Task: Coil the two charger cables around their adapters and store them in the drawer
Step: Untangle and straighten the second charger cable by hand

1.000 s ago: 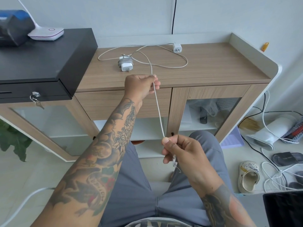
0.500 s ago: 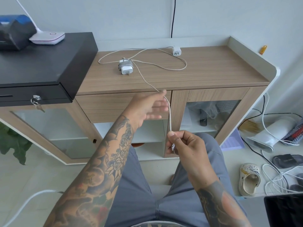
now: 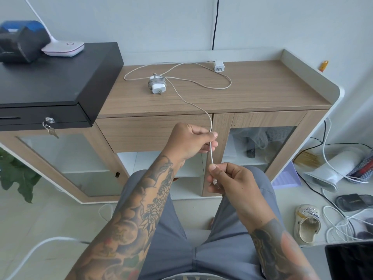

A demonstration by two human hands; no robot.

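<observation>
**Loose cable held taut between both hands**

Below the front edge of the light wood-grain cabinet top (image 3: 262, 91), in the head view, we hold the thin white charger cable (image 3: 210, 150) in both hands. Our left hand (image 3: 189, 141) has its fingers curled round the cable, pinching it against the thumb in front of the closed wooden drawer front (image 3: 141, 132). Just beneath, our right hand (image 3: 230, 180) pinches the cable's end between thumb and forefinger, with the small connector tip showing under the thumb. Between the two hands the cable runs nearly upright.

From our left hand the cable climbs over the cabinet edge, crosses the top, loops widely and reaches the small white plug adapter (image 3: 219, 66) standing near the back wall. Well to its left lies the other white adapter already wrapped in its grey-white cable (image 3: 157, 85), flat on the top, prongs toward us.

Left of the cabinet top we see a black box with a key in its lock (image 3: 52, 81), carrying a white lamp base (image 3: 63, 48). On the floor at right lie tangled white cords (image 3: 341, 225) and a cream clog (image 3: 306, 224).
</observation>
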